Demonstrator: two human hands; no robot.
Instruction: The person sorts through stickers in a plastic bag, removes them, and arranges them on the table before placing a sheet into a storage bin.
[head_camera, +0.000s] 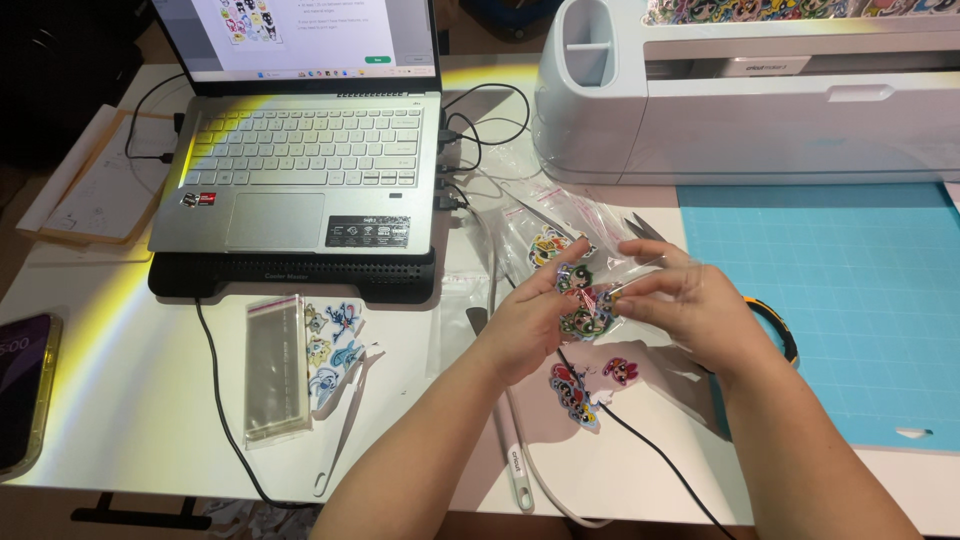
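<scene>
My left hand (530, 320) and my right hand (680, 295) meet above the white table (130, 400), both pinching a small clear plastic bag (590, 295) with colourful cartoon stickers inside. More cartoon stickers (585, 385) lie on the table just below my hands. Other bagged stickers (545, 240) rest a little farther back.
An open silver laptop (300, 160) sits on a black cooling stand at the back left. A white cutting machine (750, 90) stands at the back right, with a blue cutting mat (850, 300) in front. A stack of clear bags (275, 370), blue stickers (335, 345), white tools, cables and a phone (25, 390) lie around.
</scene>
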